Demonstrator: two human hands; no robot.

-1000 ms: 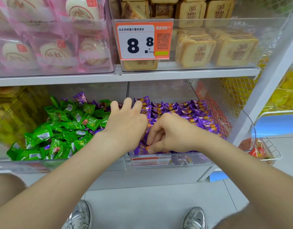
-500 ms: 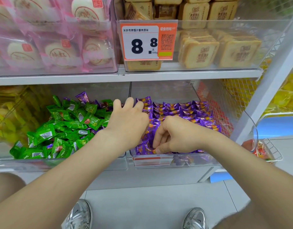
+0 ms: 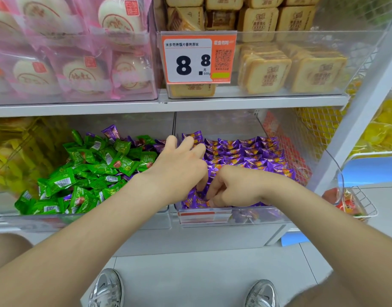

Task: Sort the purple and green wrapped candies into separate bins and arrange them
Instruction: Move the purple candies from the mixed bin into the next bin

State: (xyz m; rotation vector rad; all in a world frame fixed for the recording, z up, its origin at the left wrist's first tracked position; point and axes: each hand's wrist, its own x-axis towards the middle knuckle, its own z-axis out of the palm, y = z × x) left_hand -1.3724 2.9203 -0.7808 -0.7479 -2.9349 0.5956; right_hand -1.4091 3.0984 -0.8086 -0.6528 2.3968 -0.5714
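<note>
Two clear bins sit side by side on the lower shelf. The left bin holds a loose heap of green wrapped candies with some purple ones mixed in at the back. The right bin holds purple wrapped candies laid in neat rows. My left hand reaches over the divider, fingers spread, resting on the purple candies. My right hand is at the right bin's front, its fingertips pinching a purple candy near the front wall.
Above, a shelf carries pink-wrapped cakes, tan biscuit packs and an orange price tag. Yellow snacks fill the bin at far left. A wire basket hangs at right. My shoes stand on grey floor.
My right hand has slid toward the right bin's front edge and lowered its fingertips onto the candies there. My left hand has barely shifted.
</note>
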